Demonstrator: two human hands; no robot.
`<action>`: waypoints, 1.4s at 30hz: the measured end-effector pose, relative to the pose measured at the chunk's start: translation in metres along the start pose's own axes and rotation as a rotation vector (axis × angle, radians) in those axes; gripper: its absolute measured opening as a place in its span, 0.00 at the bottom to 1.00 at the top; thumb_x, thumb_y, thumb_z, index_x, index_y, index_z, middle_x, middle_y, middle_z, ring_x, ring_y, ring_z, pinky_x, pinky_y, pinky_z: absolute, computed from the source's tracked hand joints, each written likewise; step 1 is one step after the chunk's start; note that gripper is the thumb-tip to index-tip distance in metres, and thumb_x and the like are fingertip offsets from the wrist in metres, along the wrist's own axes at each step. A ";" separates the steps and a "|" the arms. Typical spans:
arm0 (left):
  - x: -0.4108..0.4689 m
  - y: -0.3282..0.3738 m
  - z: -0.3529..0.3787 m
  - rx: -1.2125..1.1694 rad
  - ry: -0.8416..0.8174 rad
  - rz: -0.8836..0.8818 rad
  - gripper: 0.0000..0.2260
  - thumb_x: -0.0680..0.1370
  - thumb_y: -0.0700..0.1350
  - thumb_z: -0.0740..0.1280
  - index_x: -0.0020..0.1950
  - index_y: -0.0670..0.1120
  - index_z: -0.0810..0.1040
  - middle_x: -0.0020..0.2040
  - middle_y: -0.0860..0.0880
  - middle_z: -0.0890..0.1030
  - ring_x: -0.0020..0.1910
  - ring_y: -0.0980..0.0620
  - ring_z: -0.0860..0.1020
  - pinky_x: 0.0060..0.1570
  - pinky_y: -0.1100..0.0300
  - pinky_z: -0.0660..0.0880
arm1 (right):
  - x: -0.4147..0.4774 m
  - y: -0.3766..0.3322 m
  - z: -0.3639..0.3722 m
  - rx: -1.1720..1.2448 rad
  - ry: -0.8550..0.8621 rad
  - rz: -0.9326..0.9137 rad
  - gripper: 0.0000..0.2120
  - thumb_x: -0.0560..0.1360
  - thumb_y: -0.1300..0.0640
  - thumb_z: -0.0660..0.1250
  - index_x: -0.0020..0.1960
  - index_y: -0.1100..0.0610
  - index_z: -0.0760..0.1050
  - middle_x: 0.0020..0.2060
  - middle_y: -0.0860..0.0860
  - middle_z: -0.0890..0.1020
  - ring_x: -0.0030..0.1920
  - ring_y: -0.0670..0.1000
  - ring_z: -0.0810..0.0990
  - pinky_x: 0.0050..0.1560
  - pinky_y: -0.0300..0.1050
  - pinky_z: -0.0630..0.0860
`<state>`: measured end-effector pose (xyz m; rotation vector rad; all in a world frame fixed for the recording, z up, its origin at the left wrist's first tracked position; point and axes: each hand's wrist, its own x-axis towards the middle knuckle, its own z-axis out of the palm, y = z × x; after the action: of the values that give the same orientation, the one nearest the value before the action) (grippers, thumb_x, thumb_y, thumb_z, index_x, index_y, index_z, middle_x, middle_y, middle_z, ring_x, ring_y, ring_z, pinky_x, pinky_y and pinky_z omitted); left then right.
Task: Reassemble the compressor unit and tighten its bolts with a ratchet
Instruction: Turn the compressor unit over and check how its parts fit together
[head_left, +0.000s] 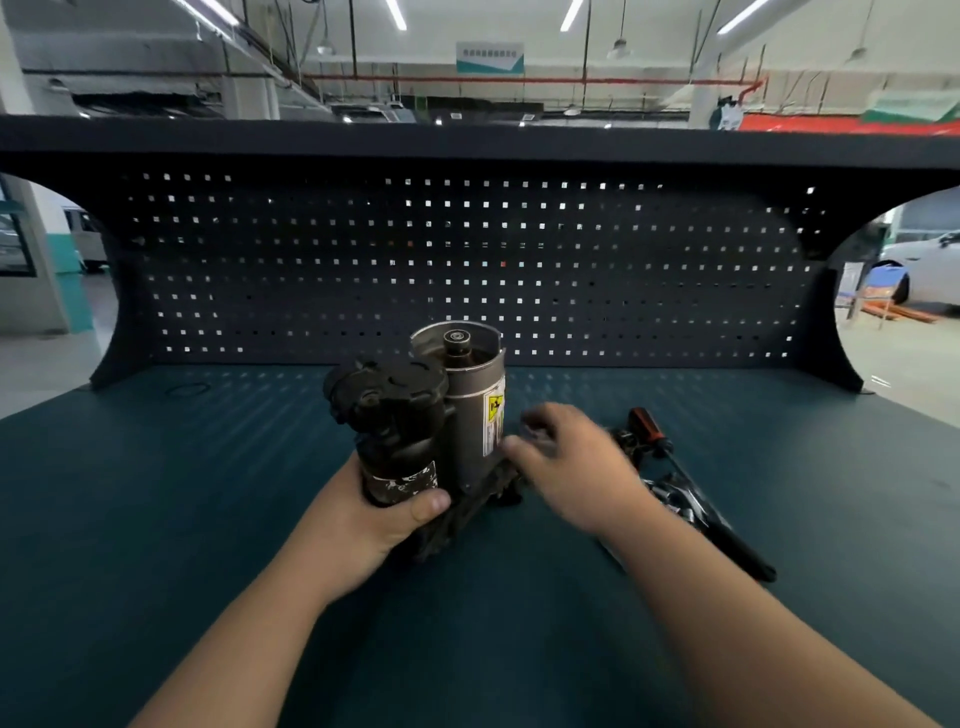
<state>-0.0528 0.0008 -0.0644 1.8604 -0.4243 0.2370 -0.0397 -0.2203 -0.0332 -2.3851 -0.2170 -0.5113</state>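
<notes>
- Upright near the middle of the blue-green workbench (208, 493) stands the compressor unit (405, 415), a dark, grimy body with a silver canister (475, 384) joined to its right side.
- The canister's open top faces up, with a dark shaft end showing in the middle; a yellow warning label (496, 410) is stuck on its right flank.
- The left hand (379, 514) grips the lower dark cylinder of the unit from the near side, with the thumb laid across the front just below a worn white label and the fingers wrapped out of sight behind.
- The right hand (576, 467) hovers just beside the canister's lower right, palm down, with the thumb and first finger stretched toward the label.
- That hand is smeared by motion blur, so I cannot tell whether its fingertips pinch anything small or hold nothing.
- To the right of the unit, partly hidden behind the right wrist and forearm, lies a cluster of tools.
- A screwdriver (647, 428) with an orange and black handle lies at the far end of the cluster.
- A ratchet (737, 551) with a long black handle points toward the near right, and small shiny metal pieces (670, 493) sit around its head.
- A thin dark ring (187, 389) lies far off on the left of the bench, well apart from the unit.
- Behind the bench rises a dark pegboard (363, 270) under a shelf, and a white car (930, 265) shows past its right edge.
</notes>
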 end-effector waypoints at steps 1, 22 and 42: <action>0.001 0.000 0.001 0.005 0.016 -0.001 0.32 0.58 0.65 0.74 0.60 0.58 0.74 0.54 0.64 0.80 0.53 0.66 0.77 0.50 0.65 0.70 | 0.000 0.015 -0.009 -0.041 0.052 0.027 0.15 0.75 0.44 0.64 0.57 0.51 0.76 0.52 0.48 0.80 0.53 0.51 0.78 0.53 0.47 0.75; 0.009 0.000 0.008 0.037 0.130 0.006 0.28 0.61 0.67 0.69 0.59 0.64 0.72 0.52 0.70 0.78 0.50 0.73 0.75 0.47 0.68 0.68 | 0.029 0.093 -0.009 -0.637 0.016 0.118 0.07 0.75 0.56 0.61 0.52 0.49 0.73 0.51 0.49 0.79 0.50 0.55 0.76 0.49 0.49 0.69; 0.012 0.006 0.001 0.144 0.012 0.027 0.20 0.65 0.75 0.59 0.55 0.82 0.57 0.54 0.81 0.69 0.53 0.82 0.65 0.47 0.80 0.65 | 0.020 0.038 -0.016 -0.091 0.018 -0.014 0.10 0.75 0.59 0.66 0.52 0.46 0.80 0.48 0.45 0.84 0.44 0.42 0.80 0.43 0.31 0.71</action>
<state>-0.0445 -0.0043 -0.0553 1.9937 -0.4340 0.3039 -0.0151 -0.2588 -0.0363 -2.4680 -0.2068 -0.5598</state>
